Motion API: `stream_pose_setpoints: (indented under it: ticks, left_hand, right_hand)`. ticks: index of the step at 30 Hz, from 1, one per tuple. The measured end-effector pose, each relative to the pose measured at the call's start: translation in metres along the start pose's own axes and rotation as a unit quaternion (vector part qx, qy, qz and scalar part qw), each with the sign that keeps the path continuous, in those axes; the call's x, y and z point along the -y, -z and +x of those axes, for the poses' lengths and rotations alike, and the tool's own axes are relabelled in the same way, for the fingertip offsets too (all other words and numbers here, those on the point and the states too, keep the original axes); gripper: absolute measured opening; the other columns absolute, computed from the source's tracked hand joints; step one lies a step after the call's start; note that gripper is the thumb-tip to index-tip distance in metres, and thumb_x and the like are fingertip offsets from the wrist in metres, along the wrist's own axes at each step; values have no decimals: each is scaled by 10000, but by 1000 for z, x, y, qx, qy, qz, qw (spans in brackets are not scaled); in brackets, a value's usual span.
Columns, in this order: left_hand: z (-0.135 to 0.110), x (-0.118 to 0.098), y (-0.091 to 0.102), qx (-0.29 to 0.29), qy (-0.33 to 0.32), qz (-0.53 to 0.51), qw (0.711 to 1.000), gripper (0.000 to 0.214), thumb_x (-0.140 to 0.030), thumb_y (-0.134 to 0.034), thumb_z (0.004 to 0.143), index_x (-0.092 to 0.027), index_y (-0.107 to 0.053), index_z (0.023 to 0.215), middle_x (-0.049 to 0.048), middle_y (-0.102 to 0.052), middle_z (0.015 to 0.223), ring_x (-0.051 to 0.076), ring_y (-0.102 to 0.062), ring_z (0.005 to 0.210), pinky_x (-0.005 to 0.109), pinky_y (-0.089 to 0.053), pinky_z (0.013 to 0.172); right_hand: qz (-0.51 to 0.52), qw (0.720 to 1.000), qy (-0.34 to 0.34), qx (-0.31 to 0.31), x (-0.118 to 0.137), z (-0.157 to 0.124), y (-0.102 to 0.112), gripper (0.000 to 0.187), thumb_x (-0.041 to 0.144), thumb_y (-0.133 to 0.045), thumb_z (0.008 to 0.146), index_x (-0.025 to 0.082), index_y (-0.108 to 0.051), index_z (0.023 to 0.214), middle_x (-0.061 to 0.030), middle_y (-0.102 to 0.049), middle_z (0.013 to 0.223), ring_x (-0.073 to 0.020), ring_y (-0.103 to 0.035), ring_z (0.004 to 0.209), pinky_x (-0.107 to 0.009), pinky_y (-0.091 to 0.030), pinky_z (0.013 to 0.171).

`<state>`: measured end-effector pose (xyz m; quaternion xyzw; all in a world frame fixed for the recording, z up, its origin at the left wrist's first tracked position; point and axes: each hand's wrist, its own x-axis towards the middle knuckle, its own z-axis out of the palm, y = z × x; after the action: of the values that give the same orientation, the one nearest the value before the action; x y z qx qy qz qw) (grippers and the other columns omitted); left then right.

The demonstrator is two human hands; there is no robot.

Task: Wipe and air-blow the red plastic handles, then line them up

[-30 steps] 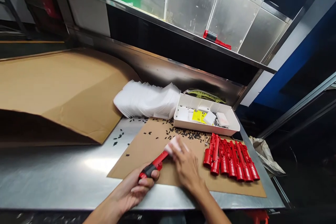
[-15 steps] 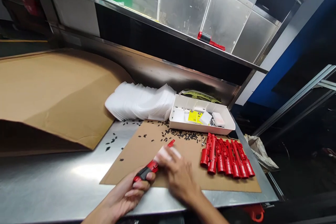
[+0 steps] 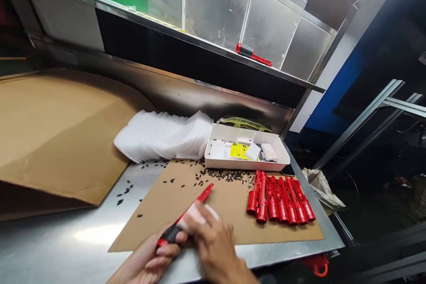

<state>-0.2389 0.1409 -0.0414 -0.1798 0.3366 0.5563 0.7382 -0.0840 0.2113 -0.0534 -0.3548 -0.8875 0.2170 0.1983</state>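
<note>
We note the pad (image 3: 194, 214) slid from the far tip of the red part (image 3: 205, 193) to beside its grip (image 3: 171, 233), so the tip is bare. Over the near card (image 3: 153, 207), our left hand (image 3: 158, 259) has fingers round the grip; our right hand (image 3: 213, 240) presses the pad.

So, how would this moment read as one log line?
left hand: holds red-and-black part | right hand: white pad against it | cardboard sheet: red parts in row
</note>
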Motion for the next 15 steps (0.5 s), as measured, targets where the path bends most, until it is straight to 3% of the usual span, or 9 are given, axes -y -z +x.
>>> stream_pose_setpoints:
  ticks: [4, 8, 12, 15]
  left_hand:
    - [-4, 0, -3, -21, 4, -5, 1000, 219, -150, -323, 989, -139, -467, 825, -71, -298, 677, -22, -295, 299, 63, -199, 238]
    - [-7, 2, -10, -45, -4, 21, 999, 277, -168, -302, 999, -150, -433, 756, -69, -298, 667, -30, -294, 301, 49, -184, 247]
    - [-10, 9, -17, -48, -44, 82, 994, 245, -154, -328, 985, -138, -481, 794, -27, -404, 660, -14, -308, 316, 56, -176, 253]
    - [-10, 13, -17, -65, -97, 169, 979, 165, -218, -398, 982, -166, -555, 976, -10, -477, 610, 23, -346, 325, 55, -182, 271]
  right_hand:
    - [-20, 995, -94, -37, -1, 6, 3, 442, 221, -384, 1006, 413, -502, 1386, 25, -401, 1541, -228, -467, 1361, -434, -455, 1070]
    - [-1, 999, -32, -19, 3, 6, -1, 484, 238, -473, 970, 490, -469, 1382, 65, -397, 1539, -222, -497, 1335, -407, -513, 1002]
    - [-28, 994, -94, -42, -7, 12, 4, 455, 199, -412, 986, 443, -532, 1351, 46, -419, 1530, -237, -472, 1355, -440, -457, 1060]
    - [-40, 995, -81, -38, -19, 14, 8, 480, 198, -439, 976, 470, -504, 1367, 28, -399, 1545, -246, -459, 1365, -451, -440, 1070]
